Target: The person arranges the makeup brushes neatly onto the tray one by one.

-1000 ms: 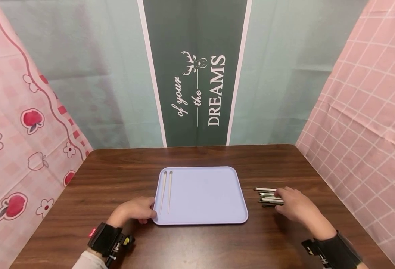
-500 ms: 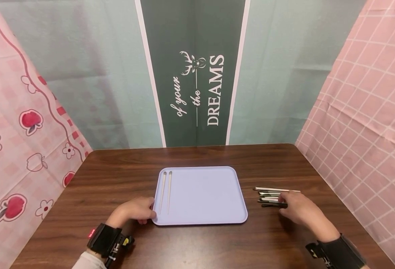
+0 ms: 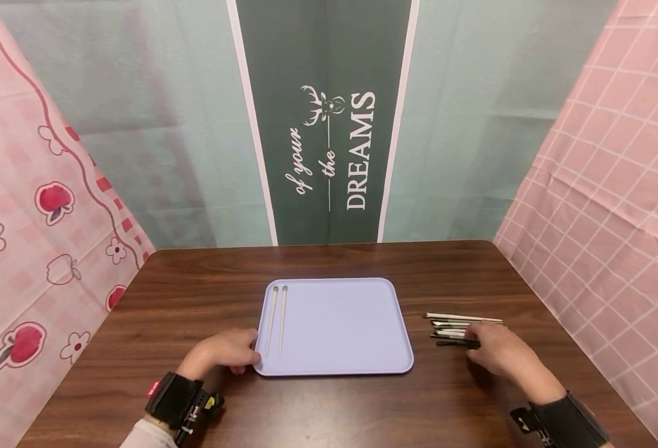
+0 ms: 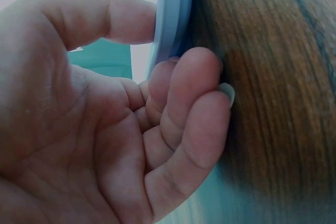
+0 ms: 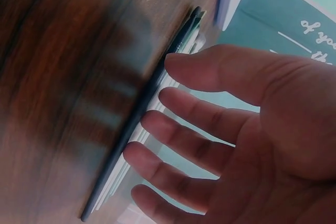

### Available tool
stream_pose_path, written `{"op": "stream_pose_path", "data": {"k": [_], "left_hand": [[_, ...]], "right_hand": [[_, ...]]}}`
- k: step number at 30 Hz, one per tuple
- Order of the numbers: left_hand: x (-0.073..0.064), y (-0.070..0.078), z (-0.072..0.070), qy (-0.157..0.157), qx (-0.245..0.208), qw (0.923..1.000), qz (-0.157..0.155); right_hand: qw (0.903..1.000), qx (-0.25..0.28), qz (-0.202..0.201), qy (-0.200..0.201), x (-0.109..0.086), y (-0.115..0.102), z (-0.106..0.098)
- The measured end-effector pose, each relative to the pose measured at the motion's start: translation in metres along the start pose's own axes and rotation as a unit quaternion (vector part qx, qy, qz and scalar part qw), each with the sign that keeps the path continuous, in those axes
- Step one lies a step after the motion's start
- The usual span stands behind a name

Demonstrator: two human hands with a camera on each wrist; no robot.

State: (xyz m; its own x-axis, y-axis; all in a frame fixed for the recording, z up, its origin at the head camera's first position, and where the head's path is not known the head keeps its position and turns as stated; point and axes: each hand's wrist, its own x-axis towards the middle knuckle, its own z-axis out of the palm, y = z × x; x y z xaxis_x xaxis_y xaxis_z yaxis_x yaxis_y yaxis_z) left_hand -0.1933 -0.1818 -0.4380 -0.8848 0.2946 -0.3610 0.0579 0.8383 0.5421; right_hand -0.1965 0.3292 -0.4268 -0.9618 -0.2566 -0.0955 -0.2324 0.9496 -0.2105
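A pale lavender tray [image 3: 340,326] lies on the table with two slender white brushes [image 3: 282,323] side by side near its left edge. My left hand [image 3: 231,348] grips the tray's near left corner, its thumb [image 4: 134,22] on the rim and the other fingers curled beneath. To the right of the tray, several thin brushes [image 3: 446,325] lie in a loose row, white, green and black. Over their right ends is my right hand [image 3: 499,351], its thumb and spread fingertips touching them. The black brush [image 5: 111,166] lies nearest me, under the thumb tip.
The dark wood table [image 3: 329,410] ends at a green curtain [image 3: 329,224] with white lettering. Pink patterned cloths [image 3: 603,205] hang at both sides. Each wrist wears a black strap with a camera [image 3: 180,401].
My right hand has slid slightly right along the brushes, uncovering more of them, including the full length of the farthest white one. My left hand stays at the tray.
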Motion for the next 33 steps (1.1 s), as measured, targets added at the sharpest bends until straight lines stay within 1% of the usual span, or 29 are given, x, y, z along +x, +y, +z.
{"op": "stream_pose_path", "data": {"k": [10, 20, 28, 33], "left_hand": [[-0.002, 0.0, 0.0, 0.005, -0.005, 1.0, -0.007], [0.0, -0.002, 0.002, 0.007, -0.001, 0.9999, -0.011], [0.001, -0.001, 0.0, 0.005, 0.008, 0.9999, -0.01], [0.002, -0.002, -0.001, 0.006, 0.01, 0.9999, -0.006]], "right_hand": [[0.9991, -0.015, -0.01, 0.038, -0.002, 0.002, 0.006], [0.9971, -0.026, -0.014, 0.071, 0.002, 0.005, 0.011], [0.9969, -0.029, -0.011, 0.073, 0.003, 0.006, 0.013], [0.9976, -0.029, -0.01, 0.063, 0.002, 0.006, 0.013]]}}
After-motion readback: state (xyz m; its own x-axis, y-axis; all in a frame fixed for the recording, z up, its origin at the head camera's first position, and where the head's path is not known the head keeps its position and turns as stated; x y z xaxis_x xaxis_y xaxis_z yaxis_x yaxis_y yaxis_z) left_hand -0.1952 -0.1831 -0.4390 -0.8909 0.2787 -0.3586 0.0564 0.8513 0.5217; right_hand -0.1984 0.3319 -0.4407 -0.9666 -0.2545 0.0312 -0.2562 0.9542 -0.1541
